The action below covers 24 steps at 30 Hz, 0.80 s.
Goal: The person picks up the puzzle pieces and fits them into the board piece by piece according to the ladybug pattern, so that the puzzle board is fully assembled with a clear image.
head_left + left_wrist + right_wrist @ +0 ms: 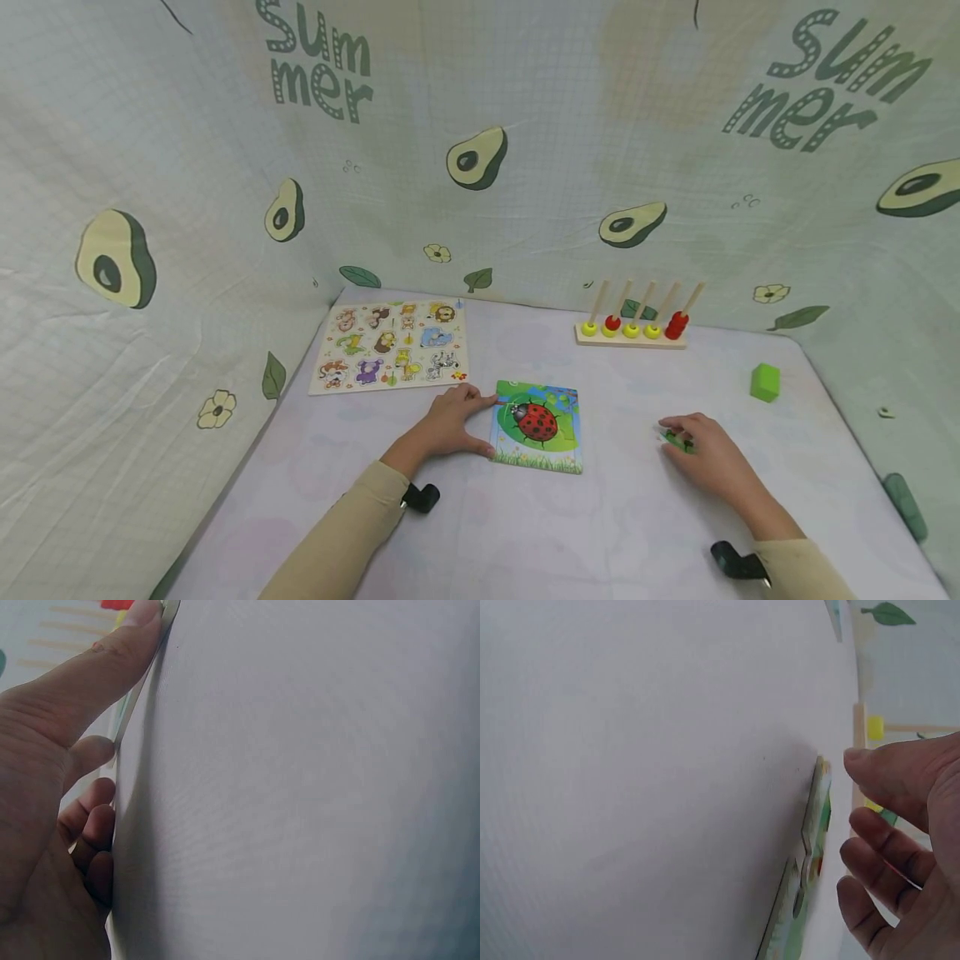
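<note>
A square ladybug puzzle (536,423) lies flat in the middle of the table. My left hand (452,423) rests at its left side, thumb and index finger spread apart and touching the board's edge. In the left wrist view the thumb (112,664) lies along that thin edge. To the right, my right hand (708,458) hovers low with fingers loosely bent over green puzzle pieces (679,441). The right wrist view shows the flat puzzle pieces (815,825) lying on the table, with a gap between them and the thumb and fingers.
An animal peg puzzle board (390,346) lies at the back left. At the back right stands a wooden bead counter (630,341) with upright rods and red and yellow beads. A green block (765,382) sits near the right edge. Printed cloth (540,100) hangs around the table.
</note>
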### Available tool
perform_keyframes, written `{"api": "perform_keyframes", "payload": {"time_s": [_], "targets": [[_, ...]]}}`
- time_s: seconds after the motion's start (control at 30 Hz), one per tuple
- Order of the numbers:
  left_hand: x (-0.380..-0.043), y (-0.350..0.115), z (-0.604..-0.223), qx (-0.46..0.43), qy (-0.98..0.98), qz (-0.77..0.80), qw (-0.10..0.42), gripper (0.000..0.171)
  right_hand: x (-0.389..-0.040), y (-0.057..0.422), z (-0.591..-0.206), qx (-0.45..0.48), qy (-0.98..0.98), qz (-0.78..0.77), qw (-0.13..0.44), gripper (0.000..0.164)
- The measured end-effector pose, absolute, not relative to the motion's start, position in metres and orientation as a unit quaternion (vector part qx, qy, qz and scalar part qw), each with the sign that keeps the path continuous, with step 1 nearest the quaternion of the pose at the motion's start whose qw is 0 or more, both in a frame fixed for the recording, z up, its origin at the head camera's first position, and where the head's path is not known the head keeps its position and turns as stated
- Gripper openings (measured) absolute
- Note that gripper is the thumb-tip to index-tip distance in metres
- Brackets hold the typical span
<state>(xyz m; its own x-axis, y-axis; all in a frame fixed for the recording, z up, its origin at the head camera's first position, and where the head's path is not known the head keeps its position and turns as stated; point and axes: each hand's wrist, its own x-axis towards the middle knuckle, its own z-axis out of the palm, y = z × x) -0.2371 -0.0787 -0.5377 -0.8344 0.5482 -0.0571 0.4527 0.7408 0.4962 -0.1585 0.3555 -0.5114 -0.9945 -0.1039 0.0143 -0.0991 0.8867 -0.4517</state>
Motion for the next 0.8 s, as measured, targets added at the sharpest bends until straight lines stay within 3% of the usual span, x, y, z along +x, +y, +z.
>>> {"api": "perform_keyframes", "payload": {"time_s": [0.3, 0.5, 0.8], "targets": [[-0.237, -0.079, -0.538, 0.271, 0.927, 0.240, 0.100, 0.099, -0.157, 0.377, -0.509, -0.015, 0.976, -0.211, 0.052, 0.053], [-0.237, -0.079, -0.538, 0.269, 0.928, 0.236, 0.102, 0.099, -0.156, 0.381, -0.511, -0.002, 0.974, -0.210, 0.081, 0.053], [-0.236, -0.078, -0.537, 0.268, 0.928, 0.239, 0.101, 0.099, -0.156, 0.378, -0.513, -0.003, 0.974, -0.217, 0.066, 0.049]]}}
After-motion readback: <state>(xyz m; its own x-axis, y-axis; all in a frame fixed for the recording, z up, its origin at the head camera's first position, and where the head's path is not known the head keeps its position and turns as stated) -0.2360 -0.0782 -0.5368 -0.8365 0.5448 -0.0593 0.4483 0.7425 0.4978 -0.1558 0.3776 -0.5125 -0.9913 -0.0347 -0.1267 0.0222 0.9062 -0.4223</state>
